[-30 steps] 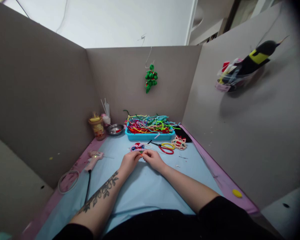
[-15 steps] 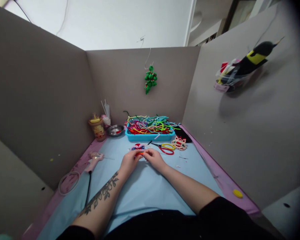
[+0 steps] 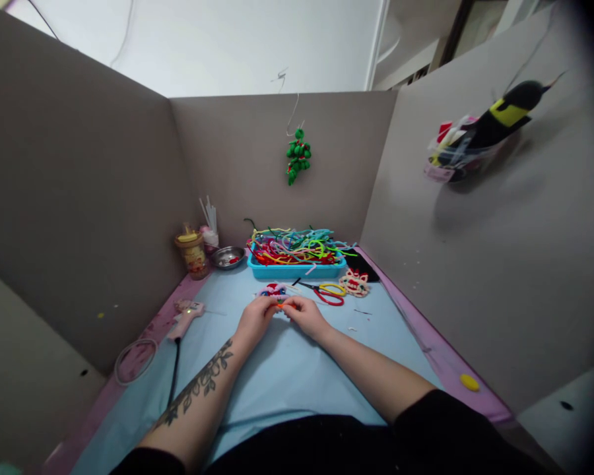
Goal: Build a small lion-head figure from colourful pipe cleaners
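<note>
My left hand [image 3: 257,319] and my right hand [image 3: 307,316] meet over the middle of the mat, fingertips pinched together. Between them they hold a short orange pipe cleaner [image 3: 280,306]; its ends are hidden under my fingers. Just behind my left fingers lies a pink, red and blue pipe-cleaner piece [image 3: 272,289], partly covered by the hand. Scissors [image 3: 329,294] with red and yellow handles rest open to the right of it. Farther right is a cream and red pipe-cleaner face [image 3: 355,283].
A blue tray [image 3: 297,271] heaped with coloured pipe cleaners stands at the back. On the left are a pink glue gun [image 3: 187,319] with its cord, a metal bowl [image 3: 228,258] and a lidded cup [image 3: 193,254]. Grey panels [image 3: 282,158] enclose the table; a yellow disc [image 3: 470,382] lies right.
My fingertips have shifted slightly around the orange pipe cleaner, and the right hand sits a touch nearer the left. Everything else stays in place.
</note>
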Motion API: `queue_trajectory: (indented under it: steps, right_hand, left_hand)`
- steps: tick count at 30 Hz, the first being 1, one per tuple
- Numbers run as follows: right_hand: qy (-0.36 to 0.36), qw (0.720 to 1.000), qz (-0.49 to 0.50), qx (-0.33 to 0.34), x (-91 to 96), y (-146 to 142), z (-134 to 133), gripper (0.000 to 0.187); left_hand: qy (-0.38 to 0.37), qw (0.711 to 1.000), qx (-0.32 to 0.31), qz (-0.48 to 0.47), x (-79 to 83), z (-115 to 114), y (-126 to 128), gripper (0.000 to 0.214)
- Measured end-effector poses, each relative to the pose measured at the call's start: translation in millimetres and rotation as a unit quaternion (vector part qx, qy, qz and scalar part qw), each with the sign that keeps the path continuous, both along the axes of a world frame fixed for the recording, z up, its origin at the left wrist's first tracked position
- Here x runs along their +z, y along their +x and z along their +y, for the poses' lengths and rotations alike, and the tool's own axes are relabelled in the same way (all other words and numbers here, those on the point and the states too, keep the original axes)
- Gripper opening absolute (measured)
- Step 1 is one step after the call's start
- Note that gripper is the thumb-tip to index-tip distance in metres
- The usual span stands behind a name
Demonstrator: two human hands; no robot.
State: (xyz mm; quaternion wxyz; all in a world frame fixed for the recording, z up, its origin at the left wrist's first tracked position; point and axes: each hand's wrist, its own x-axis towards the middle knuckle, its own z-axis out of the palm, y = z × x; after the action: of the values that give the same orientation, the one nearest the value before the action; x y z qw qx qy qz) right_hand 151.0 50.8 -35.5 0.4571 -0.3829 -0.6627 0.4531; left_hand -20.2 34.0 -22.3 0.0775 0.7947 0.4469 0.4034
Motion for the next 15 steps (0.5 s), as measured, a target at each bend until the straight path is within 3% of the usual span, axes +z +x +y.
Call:
queue_trajectory:
  steps: [15]
  right_hand:
    - [0.038,0.998,-0.045,0.010,-3.3,1.5,0.4,0.020]
  left_hand:
    - [-0.003,0.999,-0.006,0.042,-0.1,-1.7,3.9,0.016]
